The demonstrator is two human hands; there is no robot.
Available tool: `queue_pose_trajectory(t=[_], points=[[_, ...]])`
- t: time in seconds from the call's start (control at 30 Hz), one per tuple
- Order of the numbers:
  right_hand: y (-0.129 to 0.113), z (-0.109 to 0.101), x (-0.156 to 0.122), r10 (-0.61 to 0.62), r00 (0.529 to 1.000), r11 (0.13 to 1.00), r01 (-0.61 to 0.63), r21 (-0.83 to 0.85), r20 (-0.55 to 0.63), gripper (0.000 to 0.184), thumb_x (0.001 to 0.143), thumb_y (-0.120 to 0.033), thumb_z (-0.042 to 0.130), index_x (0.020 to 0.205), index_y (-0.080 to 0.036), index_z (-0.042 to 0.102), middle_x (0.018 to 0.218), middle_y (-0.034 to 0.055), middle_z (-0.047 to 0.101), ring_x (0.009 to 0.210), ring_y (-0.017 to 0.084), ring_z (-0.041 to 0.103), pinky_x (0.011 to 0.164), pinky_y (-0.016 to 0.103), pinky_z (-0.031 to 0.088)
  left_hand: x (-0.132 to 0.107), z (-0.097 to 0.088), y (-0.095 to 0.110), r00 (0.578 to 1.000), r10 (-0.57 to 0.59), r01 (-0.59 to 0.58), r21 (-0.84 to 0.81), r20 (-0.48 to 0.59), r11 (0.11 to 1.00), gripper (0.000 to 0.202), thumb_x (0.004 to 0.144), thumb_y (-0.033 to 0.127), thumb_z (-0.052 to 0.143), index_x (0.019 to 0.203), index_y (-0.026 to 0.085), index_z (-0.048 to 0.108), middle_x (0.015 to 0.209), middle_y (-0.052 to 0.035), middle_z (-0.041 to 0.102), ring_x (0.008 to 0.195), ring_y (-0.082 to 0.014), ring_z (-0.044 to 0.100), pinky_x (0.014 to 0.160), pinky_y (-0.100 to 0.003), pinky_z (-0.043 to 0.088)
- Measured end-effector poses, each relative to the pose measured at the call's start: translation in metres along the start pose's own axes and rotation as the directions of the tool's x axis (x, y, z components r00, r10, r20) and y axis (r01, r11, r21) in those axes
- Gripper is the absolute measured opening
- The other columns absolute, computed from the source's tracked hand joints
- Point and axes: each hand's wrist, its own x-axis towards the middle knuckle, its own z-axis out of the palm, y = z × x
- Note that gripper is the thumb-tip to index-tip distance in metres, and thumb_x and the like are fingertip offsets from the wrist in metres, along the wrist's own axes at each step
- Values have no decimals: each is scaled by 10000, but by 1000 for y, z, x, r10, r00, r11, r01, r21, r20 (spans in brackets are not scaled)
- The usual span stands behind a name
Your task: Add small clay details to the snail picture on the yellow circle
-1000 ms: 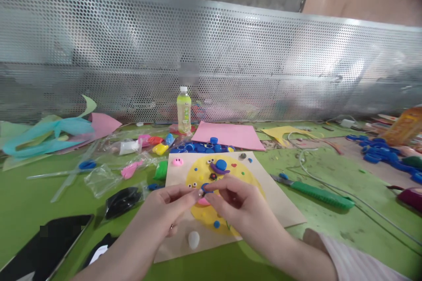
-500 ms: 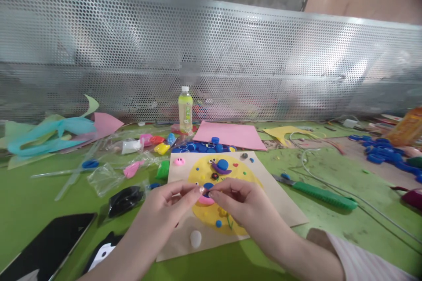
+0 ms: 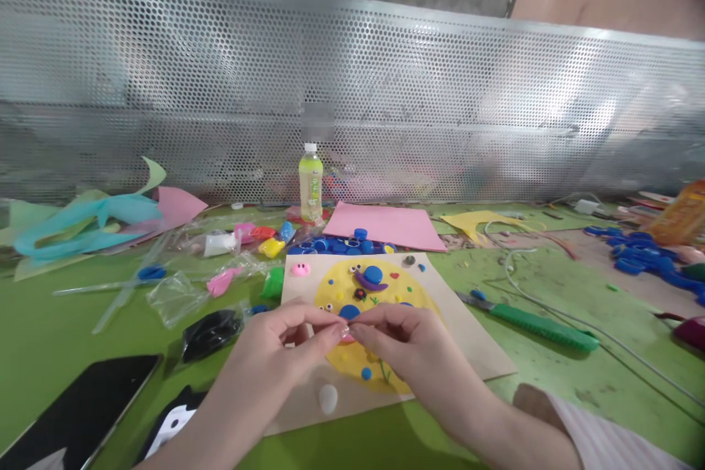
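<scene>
Both hands meet fingertip to fingertip over the yellow disc (image 3: pixel 342 363), with the pink piece (image 3: pixel 348 339) peeking out just under them

The left hand (image 3: pixel 294 341) and right hand (image 3: pixel 405 341) each have a grip closed to a pinch, thumb drawn to forefinger; whether a small bit sits between the tips, I cannot tell; the pink piece lies on the disc, below where the tips meet, neither hand clearly nearer, its long axis hidden by fingers; the blue cap (image 3: pixel 349 312) shows just beyond them
</scene>
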Motion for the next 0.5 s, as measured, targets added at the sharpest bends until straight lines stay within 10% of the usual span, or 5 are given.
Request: queue_pose_trajectory(t=[0.5], points=[[7,3,1,-21,1000,1000,21,2,-17,234,740,-412,702,766,-184,752,642,-2,579,599,107,418,536,250,311,1,3,0,996,-91,90,-83,-4,992,326,718,492,693,844,205,780,611,12,529,513,-114,318,483,-243,206]])
